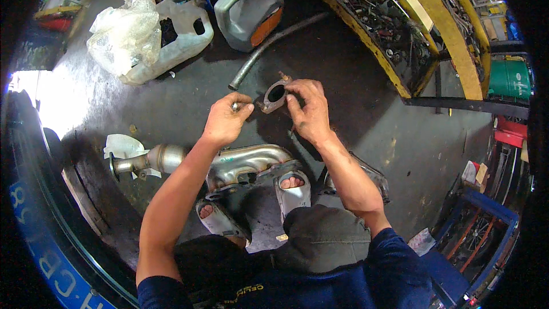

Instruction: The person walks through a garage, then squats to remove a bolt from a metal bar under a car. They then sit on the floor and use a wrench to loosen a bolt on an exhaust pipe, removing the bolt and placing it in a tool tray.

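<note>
My right hand (309, 110) grips a rusty oval metal flange (273, 105) by its right side. The flange has a large round hole, and a stud or bolt sticks out at each end. Closed fingers of my left hand (225, 119) pinch a small shiny cylindrical metal piece (235, 106), mostly hidden, just left of the flange and apart from it. Below my hands a silvery exhaust manifold (251, 160) lies on the floor, joined to a catalytic converter (167, 158) on the left. Another metal exhaust part (372, 176) is partly hidden by my right forearm.
A metal pipe (257, 56) lies beyond my hands. Behind it stand a grey jug (237, 17) and a cut-open white canister (171, 60) with plastic wrap. Yellow-edged trays (394, 74) of tools and small parts are at the upper right. A vehicle (57, 240) is at left.
</note>
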Demonstrator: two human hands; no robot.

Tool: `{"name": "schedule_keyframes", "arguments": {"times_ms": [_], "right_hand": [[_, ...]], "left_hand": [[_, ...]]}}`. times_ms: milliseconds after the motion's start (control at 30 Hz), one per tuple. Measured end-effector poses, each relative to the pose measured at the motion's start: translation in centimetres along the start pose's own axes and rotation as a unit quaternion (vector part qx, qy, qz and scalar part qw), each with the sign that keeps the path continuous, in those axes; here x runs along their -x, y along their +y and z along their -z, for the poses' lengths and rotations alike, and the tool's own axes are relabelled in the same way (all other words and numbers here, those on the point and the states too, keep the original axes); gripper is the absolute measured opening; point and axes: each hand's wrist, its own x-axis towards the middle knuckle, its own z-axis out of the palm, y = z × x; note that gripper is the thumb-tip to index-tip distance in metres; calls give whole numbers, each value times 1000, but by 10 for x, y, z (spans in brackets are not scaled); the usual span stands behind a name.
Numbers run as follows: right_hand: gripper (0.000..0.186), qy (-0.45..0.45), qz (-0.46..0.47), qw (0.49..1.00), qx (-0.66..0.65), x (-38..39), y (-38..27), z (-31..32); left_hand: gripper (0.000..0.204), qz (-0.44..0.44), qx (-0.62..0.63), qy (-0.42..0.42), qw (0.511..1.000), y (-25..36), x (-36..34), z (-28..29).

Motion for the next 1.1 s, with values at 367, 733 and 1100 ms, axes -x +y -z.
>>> {"name": "schedule_keyframes", "arguments": {"times_ms": [367, 733, 1100], "right_hand": [[19, -266, 39, 946, 181, -23, -16, -35], [18, -215, 77, 966, 123, -19, -12, -37], [23, -160, 114, 959, 206, -12, -24, -43]], "left_hand": [[31, 58, -22, 38, 997, -11, -5, 19], [34, 86, 4, 128, 988, -60, -23, 59], [36, 149, -31, 127, 980, -91, -23, 45]]}}
